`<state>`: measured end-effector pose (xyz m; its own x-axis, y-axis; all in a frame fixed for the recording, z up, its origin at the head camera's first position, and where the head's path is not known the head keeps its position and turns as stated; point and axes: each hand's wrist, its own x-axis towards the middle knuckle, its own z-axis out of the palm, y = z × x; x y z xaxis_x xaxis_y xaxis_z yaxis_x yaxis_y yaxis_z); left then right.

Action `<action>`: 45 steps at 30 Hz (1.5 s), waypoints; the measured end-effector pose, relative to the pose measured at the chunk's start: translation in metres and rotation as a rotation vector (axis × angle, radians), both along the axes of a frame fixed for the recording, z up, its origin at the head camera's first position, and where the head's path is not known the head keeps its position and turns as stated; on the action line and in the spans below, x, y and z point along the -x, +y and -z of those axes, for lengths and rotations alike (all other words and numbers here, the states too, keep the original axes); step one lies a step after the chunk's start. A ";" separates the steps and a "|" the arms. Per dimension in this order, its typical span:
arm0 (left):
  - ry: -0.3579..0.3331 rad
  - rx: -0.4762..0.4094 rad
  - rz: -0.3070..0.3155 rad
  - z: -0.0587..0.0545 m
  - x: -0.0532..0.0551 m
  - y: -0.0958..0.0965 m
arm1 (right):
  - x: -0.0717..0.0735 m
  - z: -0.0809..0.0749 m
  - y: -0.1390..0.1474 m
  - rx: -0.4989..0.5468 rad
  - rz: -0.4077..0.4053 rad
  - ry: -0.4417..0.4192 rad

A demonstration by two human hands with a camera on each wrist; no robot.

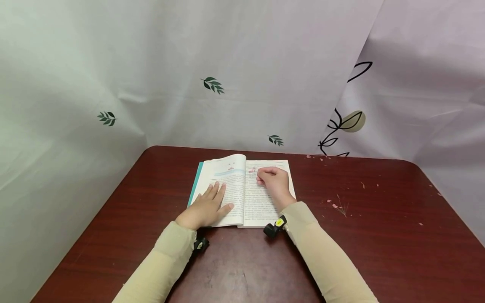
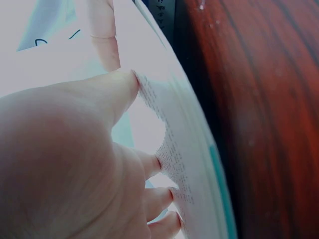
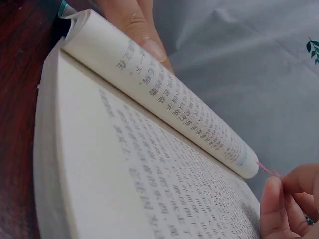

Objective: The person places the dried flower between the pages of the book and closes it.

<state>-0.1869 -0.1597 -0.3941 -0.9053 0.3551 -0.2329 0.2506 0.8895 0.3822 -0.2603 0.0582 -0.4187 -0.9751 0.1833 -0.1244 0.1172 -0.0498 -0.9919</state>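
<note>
An open book (image 1: 261,210) with printed pages and a teal cover edge lies on the table. Spread across its left page (image 1: 235,189), my left hand (image 1: 206,207) presses the paper with straight fingers; its thumb points toward the spine. Over the right page, my right hand (image 1: 275,184) pinches a small pink flower sprig (image 3: 268,170) between thumb and forefinger. The sprig's pink end (image 1: 253,169) shows just left of the fingertips in the head view, near the top of that page. Most of its stem is hidden in the fingers.
On the dark red table (image 1: 379,240), a loose sprig with pink bits (image 1: 339,206) lies right of the book. More small petals (image 1: 308,156) are scattered by the back edge. A pale curtain (image 1: 170,63) with leaf prints hangs behind the table.
</note>
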 end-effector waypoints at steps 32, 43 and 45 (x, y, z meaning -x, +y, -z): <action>0.002 0.020 0.002 0.001 0.003 -0.001 | -0.004 -0.002 -0.006 -0.476 -0.077 0.063; 0.001 0.006 -0.004 0.000 0.002 -0.001 | -0.007 -0.007 0.002 -0.387 -0.215 0.037; 0.000 0.005 -0.004 -0.001 0.001 -0.001 | -0.008 -0.011 0.005 -0.417 -0.252 0.052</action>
<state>-0.1879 -0.1605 -0.3932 -0.9068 0.3500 -0.2351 0.2465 0.8925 0.3777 -0.2519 0.0635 -0.4081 -0.9985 -0.0353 -0.0409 0.0247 0.3764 -0.9261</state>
